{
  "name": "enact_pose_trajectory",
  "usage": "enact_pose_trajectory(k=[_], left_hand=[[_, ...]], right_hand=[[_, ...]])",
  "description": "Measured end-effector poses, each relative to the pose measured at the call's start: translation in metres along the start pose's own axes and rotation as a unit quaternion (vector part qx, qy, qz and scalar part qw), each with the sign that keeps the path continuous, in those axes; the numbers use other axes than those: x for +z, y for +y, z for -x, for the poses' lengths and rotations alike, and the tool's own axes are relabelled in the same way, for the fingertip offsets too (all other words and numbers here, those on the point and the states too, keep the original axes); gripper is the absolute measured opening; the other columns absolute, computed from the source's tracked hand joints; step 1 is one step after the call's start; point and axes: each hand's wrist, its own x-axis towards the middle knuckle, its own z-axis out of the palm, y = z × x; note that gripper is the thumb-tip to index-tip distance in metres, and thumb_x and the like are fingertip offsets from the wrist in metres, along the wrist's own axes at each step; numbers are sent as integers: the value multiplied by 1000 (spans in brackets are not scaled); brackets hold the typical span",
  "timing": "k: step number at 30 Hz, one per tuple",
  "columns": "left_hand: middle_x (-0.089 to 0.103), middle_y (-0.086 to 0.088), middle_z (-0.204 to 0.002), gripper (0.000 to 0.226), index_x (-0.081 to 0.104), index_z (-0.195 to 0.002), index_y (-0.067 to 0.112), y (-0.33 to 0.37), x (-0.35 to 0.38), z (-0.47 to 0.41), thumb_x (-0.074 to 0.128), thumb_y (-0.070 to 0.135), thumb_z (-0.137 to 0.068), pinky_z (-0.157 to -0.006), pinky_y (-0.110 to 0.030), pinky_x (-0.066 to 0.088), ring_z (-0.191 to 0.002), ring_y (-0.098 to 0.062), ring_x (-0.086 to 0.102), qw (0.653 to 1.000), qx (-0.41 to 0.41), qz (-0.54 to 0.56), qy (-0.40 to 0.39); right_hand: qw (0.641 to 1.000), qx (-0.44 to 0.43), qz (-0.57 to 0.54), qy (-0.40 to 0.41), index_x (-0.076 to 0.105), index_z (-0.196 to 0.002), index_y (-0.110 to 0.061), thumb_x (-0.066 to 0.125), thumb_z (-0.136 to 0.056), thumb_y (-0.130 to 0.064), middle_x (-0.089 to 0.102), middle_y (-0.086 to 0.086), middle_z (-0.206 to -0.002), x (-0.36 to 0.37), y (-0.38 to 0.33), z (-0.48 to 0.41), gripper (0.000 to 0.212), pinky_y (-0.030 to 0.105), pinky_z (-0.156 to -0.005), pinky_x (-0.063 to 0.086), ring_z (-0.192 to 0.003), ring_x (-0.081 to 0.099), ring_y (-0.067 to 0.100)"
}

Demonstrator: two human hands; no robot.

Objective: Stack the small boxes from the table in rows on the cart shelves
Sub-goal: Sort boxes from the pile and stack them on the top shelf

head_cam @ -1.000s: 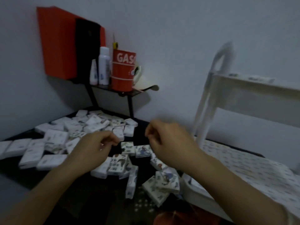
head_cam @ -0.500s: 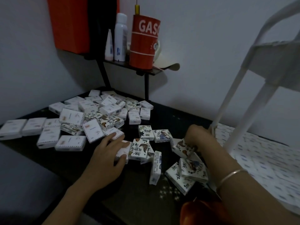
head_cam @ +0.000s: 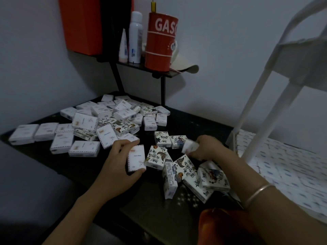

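Two grasps — left hand [head_cam: 115,167] grips a plain box [head_cam: 136,158], right hand [head_cam: 208,147] pinches a blurred box [head_cam: 189,146].

White capitals "GASO" stand on the red can [head_cam: 161,42] on the wall shelf [head_cam: 145,68] (the word runs out of sight round its curve). Print on the small boxes [head_cam: 123,114] and the white bottle [head_cam: 135,38] is too blurred to read.

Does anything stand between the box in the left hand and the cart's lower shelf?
Yes. The right hand, holding a blurred box, and the loose pile lie between the left-hand box and the lower shelf; a white cart post stands at its edge.
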Motion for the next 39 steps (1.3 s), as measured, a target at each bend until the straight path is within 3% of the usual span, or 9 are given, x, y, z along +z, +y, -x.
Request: enact_pose_trajectory(k=[3,7,14,20,23,27,30,34,39], left_hand=[[31,11,-125,67,42,-131,31,3,-2,-1,78,18,-76,-84,-3,33,-112,4,35,1000,-12,20,-6],[32,10,-127,64,34,-121,37,9,-5,-4,74,12,-77,-79,-2,34,-114,-4,39,996,-61,64,-27],[51,10,-110,63,39,-107,56,62,-36,-19,71,8,-81,-57,-18,54,-80,-6,63,982,-78,172,-9],[64,0,-94,42,56,-104,38,155,-58,-52,57,-2,-88,-53,-18,52,-65,-4,64,960,-31,276,17],[68,-2,-86,37,63,-100,31,208,-69,-74,56,-3,-87,-50,-18,50,-61,-3,64,946,11,323,10],[70,8,-78,38,68,-87,33,284,-80,-111,55,-2,-85,-53,-24,53,-64,-7,66,944,83,319,23],[68,10,-66,34,71,-81,29,338,-78,-138,51,2,-84,-55,-30,52,-63,-11,67,940,110,322,33],[68,9,-75,28,72,-85,26,396,-71,-169,53,5,-83,-49,-17,49,-58,1,64,933,166,320,3],[67,3,-92,22,69,-91,26,448,-31,-225,59,9,-82,-68,-24,54,-85,-12,66,954,190,229,-44]], right_hand=[[996,-25,-33,75,49,-125,-17,72,-81,-40,61,5,-112,1,3,8,55,34,-78,52,-96,59,21],[985,-109,-72,111,38,-141,-33,69,-84,-37,59,3,-128,-8,6,28,66,36,-86,52,-109,59,23],[936,-198,-173,235,44,-101,-32,63,-82,-47,57,-16,-86,-54,3,90,31,33,-66,51,-76,59,10],[905,-256,-225,255,44,-123,-40,62,-84,-45,67,4,-85,-111,14,158,43,42,-69,57,-72,66,16],[882,-282,-245,288,53,-110,-38,61,-88,-45,68,4,-81,-145,29,189,25,36,-54,58,-63,68,14],[856,-261,-244,374,58,-99,-28,59,-91,-43,66,-3,-76,-194,56,215,17,17,-38,45,-50,65,10],[844,-226,-224,433,58,-104,-26,56,-92,-43,66,-1,-89,-229,84,222,21,20,-42,50,-66,67,11],[848,-147,-173,478,55,-108,-28,49,-94,-47,66,0,-100,-267,125,214,24,30,-57,55,-82,66,17],[834,3,-85,545,52,-114,-23,41,-93,-44,59,2,-99,-302,173,191,32,37,-72,42,-86,55,25]])
